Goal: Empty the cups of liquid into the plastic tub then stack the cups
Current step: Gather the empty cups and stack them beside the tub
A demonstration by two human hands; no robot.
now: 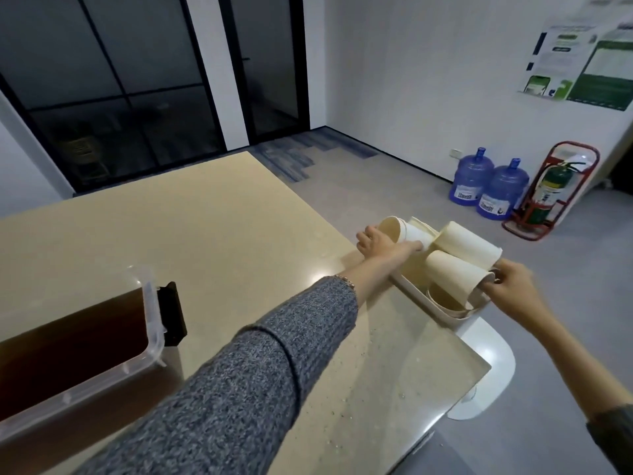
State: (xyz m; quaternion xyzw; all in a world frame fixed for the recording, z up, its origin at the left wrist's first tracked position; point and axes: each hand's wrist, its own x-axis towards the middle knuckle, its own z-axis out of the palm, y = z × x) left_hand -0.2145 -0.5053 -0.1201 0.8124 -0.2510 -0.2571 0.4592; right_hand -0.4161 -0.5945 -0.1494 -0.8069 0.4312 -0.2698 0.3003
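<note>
With the tub [150, 323] already holding brown liquid, stacking is in hand: the left hand [375, 243] grips one tipped cup [407, 233], the right hand [510, 286] pinches another cup's [455, 274] rim in the tray [407, 286], and nesting them likely comes next.

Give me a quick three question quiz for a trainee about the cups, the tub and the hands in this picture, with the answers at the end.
1. True or false: the clear plastic tub on the beige countertop holds dark brown liquid.
2. Which hand grips the white paper cup lying on its side, farthest along the counter? A. left B. right
3. Fill in: the right hand holds the rim of a tilted cream paper cup above the white rectangular ____ at the counter's corner.

Key: 1 true; 2 A; 3 tray
</note>
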